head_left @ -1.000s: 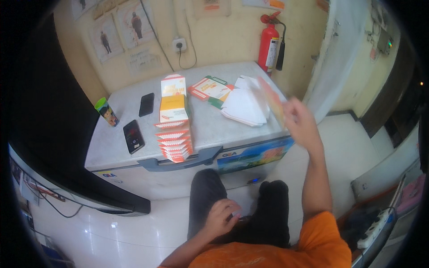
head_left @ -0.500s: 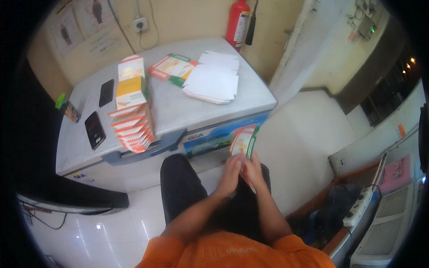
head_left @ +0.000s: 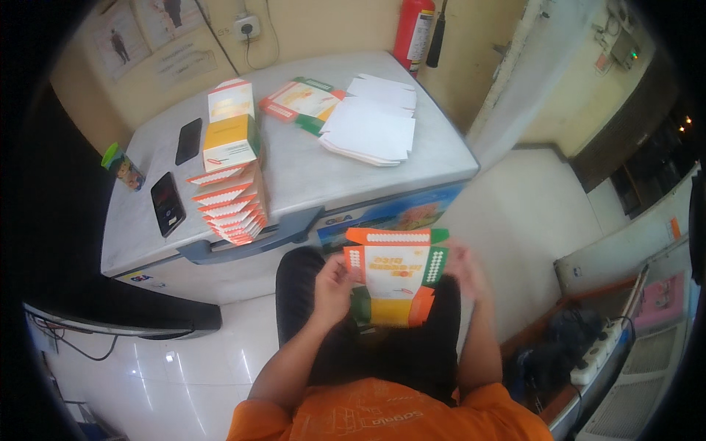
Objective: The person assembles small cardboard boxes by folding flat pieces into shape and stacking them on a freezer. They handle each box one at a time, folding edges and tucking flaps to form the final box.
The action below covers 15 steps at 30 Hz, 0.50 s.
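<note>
A flat carton blank [head_left: 395, 273], white with orange, green and yellow flaps, is spread over my lap with its printed side up. My left hand [head_left: 334, 289] is closed on its left edge, thumb and fingers pinching the orange flap. At the opposite edge, by the green flap, is my right hand [head_left: 466, 273]; motion blurs its fingers, and I cannot tell whether they grip the card. On the chest freezer [head_left: 294, 173] ahead, a row of folded cartons [head_left: 234, 202] leans in a stack, with a yellow-topped carton [head_left: 229, 140] behind it.
More carton blanks lie at the freezer's far side: white side up [head_left: 371, 125] and printed side up [head_left: 301, 101]. Two phones [head_left: 168, 204] and a green-rimmed cup [head_left: 123, 167] stand left. A fire extinguisher [head_left: 414, 33] hangs behind. A power strip [head_left: 596, 353] is at right.
The carton blank was bent between my two hands held together; now it is opened out flat. My hands have moved apart to its left and right edges. The view has shifted slightly.
</note>
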Tool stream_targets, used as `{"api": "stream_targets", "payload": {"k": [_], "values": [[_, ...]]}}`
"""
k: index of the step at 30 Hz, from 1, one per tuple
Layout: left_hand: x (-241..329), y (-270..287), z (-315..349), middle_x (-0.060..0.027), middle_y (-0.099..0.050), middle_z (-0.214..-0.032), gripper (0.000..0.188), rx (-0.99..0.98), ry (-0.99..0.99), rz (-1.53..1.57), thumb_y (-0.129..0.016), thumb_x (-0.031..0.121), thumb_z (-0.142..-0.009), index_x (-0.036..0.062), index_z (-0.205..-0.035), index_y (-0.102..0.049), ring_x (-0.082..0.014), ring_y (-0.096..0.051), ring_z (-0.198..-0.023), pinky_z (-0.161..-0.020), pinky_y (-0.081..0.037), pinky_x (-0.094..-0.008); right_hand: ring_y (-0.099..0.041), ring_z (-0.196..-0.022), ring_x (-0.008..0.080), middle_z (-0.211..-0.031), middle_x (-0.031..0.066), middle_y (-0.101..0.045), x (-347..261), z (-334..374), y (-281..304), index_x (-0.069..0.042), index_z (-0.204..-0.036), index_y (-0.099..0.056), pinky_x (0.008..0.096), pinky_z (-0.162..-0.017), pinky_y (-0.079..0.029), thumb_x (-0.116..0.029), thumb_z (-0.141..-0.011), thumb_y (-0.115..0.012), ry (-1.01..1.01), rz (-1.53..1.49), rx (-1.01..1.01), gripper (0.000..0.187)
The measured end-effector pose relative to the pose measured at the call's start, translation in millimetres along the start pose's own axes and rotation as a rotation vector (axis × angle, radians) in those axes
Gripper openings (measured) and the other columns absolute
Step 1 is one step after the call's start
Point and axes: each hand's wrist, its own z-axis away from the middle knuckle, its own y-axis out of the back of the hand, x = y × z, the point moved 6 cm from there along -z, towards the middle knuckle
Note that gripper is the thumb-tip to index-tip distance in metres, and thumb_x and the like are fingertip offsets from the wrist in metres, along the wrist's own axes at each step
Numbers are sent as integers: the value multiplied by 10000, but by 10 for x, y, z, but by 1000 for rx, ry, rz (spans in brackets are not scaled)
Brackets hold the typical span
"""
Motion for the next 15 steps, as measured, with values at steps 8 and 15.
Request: {"api": "stream_targets", "payload": {"k": [8,15], "values": [[-75,-491,143,-71,-624,-1173,254,-115,18,-85,-540,34,-1013,23,-1266,-513,-148,-593,-1061,-972,-455,-307,-620,-804,179,-914,58,-672,-646,-961,1828,-28,-1079,-648,329,-690,-495,-128,-900,-636,133,486,945,205],[-104,-330,197,-112,-634,-1165,251,25,-185,-371,-595,74,-994,33,-1236,-540,-194,-611,-1044,-935,-475,-333,-559,-935,112,-951,6,-608,-1821,-334,-518,-10,-1023,-627,274,-837,-453,-113,-979,-578,487,655,325,122]]}}
